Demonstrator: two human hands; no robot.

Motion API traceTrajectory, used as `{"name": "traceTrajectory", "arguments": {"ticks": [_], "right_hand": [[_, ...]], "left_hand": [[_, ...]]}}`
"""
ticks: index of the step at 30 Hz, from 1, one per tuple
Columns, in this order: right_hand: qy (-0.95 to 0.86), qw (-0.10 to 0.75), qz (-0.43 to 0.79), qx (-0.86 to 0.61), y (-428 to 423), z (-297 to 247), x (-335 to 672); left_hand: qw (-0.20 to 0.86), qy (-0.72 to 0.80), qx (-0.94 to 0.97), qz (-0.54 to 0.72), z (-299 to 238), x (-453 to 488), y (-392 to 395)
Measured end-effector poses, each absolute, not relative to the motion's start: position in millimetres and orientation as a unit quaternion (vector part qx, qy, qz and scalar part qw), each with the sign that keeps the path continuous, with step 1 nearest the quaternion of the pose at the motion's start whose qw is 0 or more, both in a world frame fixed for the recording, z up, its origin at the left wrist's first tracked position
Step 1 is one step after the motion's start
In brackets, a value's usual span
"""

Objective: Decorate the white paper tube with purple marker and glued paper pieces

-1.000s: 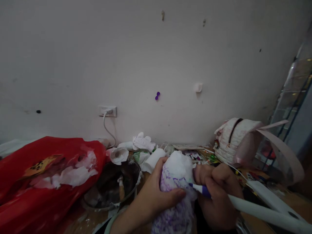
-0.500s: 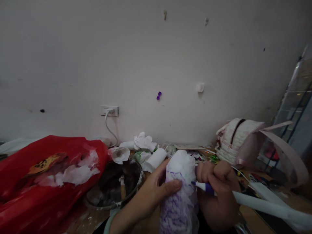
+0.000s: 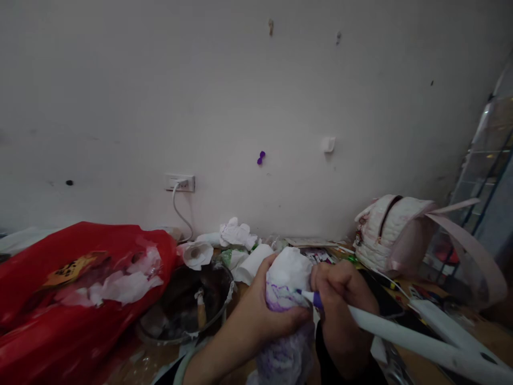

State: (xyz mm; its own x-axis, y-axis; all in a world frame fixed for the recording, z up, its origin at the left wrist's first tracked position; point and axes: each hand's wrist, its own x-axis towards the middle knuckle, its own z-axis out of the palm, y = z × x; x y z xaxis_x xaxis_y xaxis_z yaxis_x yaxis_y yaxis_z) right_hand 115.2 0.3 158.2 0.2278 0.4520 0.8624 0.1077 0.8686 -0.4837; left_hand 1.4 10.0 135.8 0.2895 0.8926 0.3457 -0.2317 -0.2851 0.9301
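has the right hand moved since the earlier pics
Yes, leftward and slightly up: judged against the purple mark on the wall, the right hand now sits closer to it.

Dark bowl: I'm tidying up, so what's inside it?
The dark bowl holds a tan, white-topped stick; the red plastic bag covers the bowl's left part, hiding anything there.

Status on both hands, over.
Left hand around purple-marked white bundle. Right hand gripping purple marker, tip at white bundle. White bar beside right hand.
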Motion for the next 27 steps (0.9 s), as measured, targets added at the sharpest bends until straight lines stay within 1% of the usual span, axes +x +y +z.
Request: {"name": "traceTrajectory", "arguments": {"ticks": [3, 6, 8, 12, 16, 19, 21, 24, 27], "right_hand": [[-0.579, 0.769, 0.205, -0.174, 2, 160, 114], [-0.587, 0.767, 0.209, -0.15, 3, 160, 115], [-0.601, 0.754, 0.217, -0.15, 2, 161, 118], [-0.613, 0.715, 0.316, -0.117, -1, 165, 123], [-0.612, 0.733, 0.263, -0.138, -5, 166, 122], [-0.621, 0.717, 0.291, -0.125, -6, 167, 122], [-0.594, 0.733, 0.312, -0.111, -7, 169, 122], [-0.56, 0.758, 0.308, -0.133, -8, 170, 121], [-0.571, 0.75, 0.293, -0.158, -9, 168, 118]], "left_hand": [[0.52, 0.291, 0.608, 0.526, 138, -1, 8], [0.524, 0.279, 0.607, 0.528, 138, -2, 7], [0.529, 0.265, 0.61, 0.527, 137, -3, 7], [0.553, 0.229, 0.602, 0.528, 136, -3, 8], [0.603, 0.217, 0.565, 0.521, 133, -5, 10], [0.634, 0.219, 0.536, 0.513, 131, -7, 9], [0.649, 0.202, 0.525, 0.512, 131, -8, 8], [0.672, 0.182, 0.515, 0.5, 132, -7, 6], [0.694, 0.165, 0.507, 0.483, 132, -6, 7]]}}
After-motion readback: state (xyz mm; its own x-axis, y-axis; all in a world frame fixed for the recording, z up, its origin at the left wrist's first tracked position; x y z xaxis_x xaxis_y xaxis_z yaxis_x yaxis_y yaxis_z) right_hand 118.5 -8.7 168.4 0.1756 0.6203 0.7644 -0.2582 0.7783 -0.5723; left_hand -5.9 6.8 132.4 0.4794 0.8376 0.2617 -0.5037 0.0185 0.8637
